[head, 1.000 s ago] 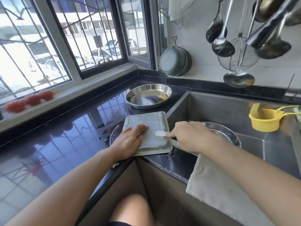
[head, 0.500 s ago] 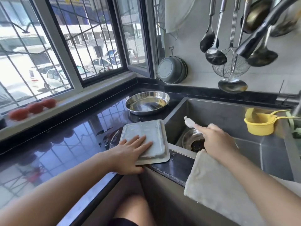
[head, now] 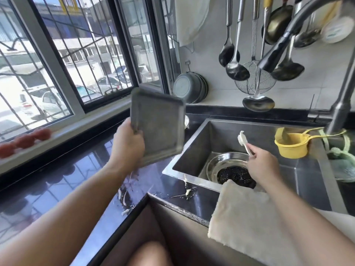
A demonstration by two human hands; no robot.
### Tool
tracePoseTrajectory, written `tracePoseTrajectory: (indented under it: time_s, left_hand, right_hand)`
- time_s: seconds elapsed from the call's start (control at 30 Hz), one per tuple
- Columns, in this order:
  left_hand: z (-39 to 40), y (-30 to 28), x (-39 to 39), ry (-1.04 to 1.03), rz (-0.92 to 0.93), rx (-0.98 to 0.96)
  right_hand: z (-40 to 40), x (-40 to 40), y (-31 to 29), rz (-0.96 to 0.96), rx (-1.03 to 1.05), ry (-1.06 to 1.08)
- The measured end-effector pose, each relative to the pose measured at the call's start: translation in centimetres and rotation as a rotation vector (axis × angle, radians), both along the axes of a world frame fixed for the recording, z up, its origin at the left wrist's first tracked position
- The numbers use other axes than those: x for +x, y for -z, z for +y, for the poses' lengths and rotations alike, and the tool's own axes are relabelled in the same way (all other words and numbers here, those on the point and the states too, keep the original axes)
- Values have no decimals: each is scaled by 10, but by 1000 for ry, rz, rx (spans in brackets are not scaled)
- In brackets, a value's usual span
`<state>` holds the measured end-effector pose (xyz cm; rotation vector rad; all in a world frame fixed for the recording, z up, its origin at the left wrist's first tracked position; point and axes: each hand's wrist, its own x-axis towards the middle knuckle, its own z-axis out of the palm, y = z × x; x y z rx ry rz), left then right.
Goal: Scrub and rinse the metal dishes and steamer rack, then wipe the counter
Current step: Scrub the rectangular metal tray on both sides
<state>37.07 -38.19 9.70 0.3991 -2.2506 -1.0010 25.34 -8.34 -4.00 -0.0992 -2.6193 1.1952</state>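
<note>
1. My left hand point(head: 127, 144) grips the tray point(head: 158, 125) by its near-left edge, fingers curled round the rim. The tray is up off the counter point(head: 63, 181), tilted on edge, just left of the sink point(head: 194, 150).
2. My right hand point(head: 262, 166) pinches a small white brush point(head: 242, 140) by its handle, head pointing up, above the sink.
3. I judge the step in hand to be carrying the tray over the sink so the suds rinse off there, not on the counter.
4. To do it well I should keep the tray steep, its low corner over the basin, so drips fall inside.
5. A wet rim held at one edge can slip; I would tighten the thumb or steady the far edge with the brush hand.
6. A round dish point(head: 226, 160) lies in the sink over the drain; the tray should go down beside it, not bang onto it.
7. White smears point(head: 124, 198) lie on the counter by the sink corner; those are for the cloth point(head: 247, 214), draped over the sink's front edge, later.
8. The tap point(head: 278, 48) hangs above the sink; I cannot tell whether water is running.
</note>
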Motion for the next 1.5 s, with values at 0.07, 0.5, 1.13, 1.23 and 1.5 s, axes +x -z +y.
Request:
tracePoseTrajectory:
  time_s: [0.07,0.5,1.13,1.23,1.5]
  left_hand:
    - [14,7,-18,88,64,492]
    - [142,118,-172,283,-501,1105]
    - [155,154,-202,260,-603,1093]
    - [155,155,-202,259,-607,1105]
    - [150,154,-198,224,-544,1122]
  right_hand:
    - [9,-6,-6,-36,27,38]
    - [139,-109,-86,-197,745,338]
    - [132,-171,-54,-96,760,489]
    - [135,-173,-56,-84,737,473]
    - [132,-178,-65,-75,545,504]
